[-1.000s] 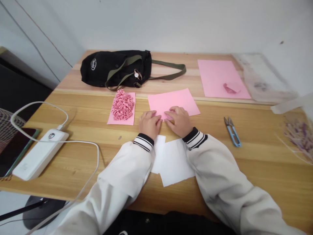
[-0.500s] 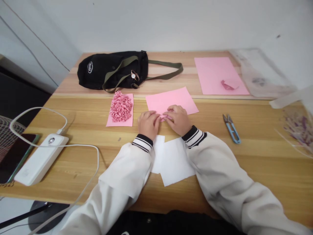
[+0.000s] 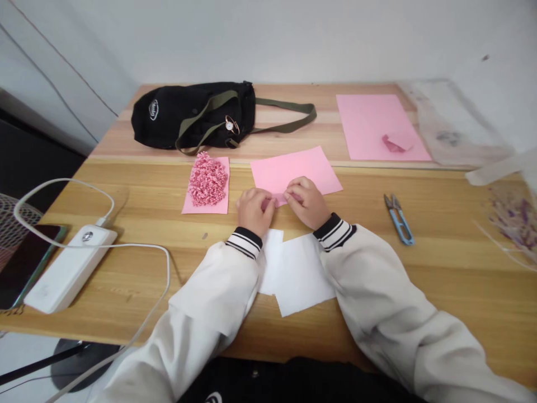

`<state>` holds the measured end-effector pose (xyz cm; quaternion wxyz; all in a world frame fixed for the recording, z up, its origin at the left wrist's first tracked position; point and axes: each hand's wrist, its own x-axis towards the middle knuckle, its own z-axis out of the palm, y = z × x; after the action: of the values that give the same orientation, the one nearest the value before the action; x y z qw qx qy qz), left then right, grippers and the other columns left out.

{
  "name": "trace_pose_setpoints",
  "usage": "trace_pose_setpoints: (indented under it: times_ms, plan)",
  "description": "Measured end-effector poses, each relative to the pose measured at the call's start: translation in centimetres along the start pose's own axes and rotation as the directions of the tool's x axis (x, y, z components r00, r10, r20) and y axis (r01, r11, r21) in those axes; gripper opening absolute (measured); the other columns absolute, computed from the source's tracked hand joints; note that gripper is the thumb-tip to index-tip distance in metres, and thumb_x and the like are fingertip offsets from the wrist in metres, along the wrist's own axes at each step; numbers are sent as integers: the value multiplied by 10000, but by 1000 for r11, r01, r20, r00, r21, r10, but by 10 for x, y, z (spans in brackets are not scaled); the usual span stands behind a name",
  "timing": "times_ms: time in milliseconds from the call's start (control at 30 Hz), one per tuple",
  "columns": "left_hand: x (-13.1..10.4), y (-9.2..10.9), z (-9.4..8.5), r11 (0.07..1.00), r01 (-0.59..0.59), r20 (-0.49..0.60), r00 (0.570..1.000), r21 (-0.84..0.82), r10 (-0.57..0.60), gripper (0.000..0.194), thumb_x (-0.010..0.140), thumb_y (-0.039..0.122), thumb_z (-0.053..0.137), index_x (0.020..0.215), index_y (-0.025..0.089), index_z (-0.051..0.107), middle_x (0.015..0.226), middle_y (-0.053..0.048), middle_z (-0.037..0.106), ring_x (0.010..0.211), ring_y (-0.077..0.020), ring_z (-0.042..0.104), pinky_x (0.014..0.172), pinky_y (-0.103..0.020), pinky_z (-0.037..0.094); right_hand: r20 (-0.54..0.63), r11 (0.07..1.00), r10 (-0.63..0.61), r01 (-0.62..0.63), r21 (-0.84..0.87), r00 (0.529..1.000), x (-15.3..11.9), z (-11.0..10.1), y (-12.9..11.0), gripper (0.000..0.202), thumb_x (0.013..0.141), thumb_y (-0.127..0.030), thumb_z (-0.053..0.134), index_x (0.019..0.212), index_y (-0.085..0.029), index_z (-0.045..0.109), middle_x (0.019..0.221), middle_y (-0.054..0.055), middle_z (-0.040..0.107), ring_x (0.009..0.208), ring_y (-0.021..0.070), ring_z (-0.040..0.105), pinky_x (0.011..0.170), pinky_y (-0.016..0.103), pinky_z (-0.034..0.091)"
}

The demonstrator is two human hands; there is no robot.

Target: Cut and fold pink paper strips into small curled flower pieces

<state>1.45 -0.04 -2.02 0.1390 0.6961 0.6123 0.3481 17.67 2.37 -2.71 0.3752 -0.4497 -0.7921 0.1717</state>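
Observation:
A small pink paper piece (image 3: 279,198) is pinched between both hands at the near edge of a larger pink sheet (image 3: 298,169). My left hand (image 3: 254,211) closes on its left end, and my right hand (image 3: 307,202) grips the right end between thumb and fingers. Below the hands lie two white paper pieces (image 3: 302,274), partly under the sleeves. A pile of small pink buds (image 3: 207,179) rests on a pink card (image 3: 222,204) left of the hands.
Blue-handled snips (image 3: 400,221) lie to the right. A black bag (image 3: 197,115) is at the back. Another pink sheet (image 3: 373,120) holds a folded pink scrap (image 3: 395,144). At left are a white power bank (image 3: 71,268), its cable and a phone (image 3: 31,263).
My right hand's fingers have shifted slightly, and more of the small pink piece shows between the hands. The whole view has moved a little.

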Motion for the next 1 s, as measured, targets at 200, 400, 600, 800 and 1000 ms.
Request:
trace_pose_setpoints:
  times_ms: [200,400,600,800,1000]
  plan:
    - [2,-4,2,968,71,-70,994,-240,-90,105,738,231,585,648,180,569,680,-18,597,703,-162,537,722,-305,424,-39,976,91,-81,203,995,3,1,-2,124,804,-236,512,731,-171,587,888,86,580,851,194,567,744,340,476]
    - [1,4,-8,681,237,90,965,-693,-246,171,706,295,621,617,166,551,603,8,578,605,-118,543,637,-258,446,-164,966,257,-250,64,952,-10,-50,-12,158,810,-279,501,725,-182,591,766,53,614,704,173,571,668,321,465]
    - [11,12,-17,438,370,285,925,-819,-250,233,633,327,718,580,148,579,560,6,609,535,-92,541,578,-233,439,-149,481,725,-649,-589,673,-66,-138,12,254,597,-191,715,828,-114,643,795,182,630,811,351,595,680,438,453]
    - [12,5,-11,272,463,380,872,-844,-308,263,561,360,762,569,137,622,524,-2,609,513,-90,527,558,-235,428,-190,248,847,-687,-683,496,-79,-151,22,410,666,-212,635,1048,-63,616,885,176,641,865,307,623,685,342,447]
    - [9,3,-8,193,466,398,865,-863,-307,248,542,354,759,553,140,635,505,1,598,486,-83,498,535,-239,411,-163,219,903,-751,-623,398,-72,-152,21,41,654,-197,581,683,-174,600,597,46,532,592,197,533,563,299,363]
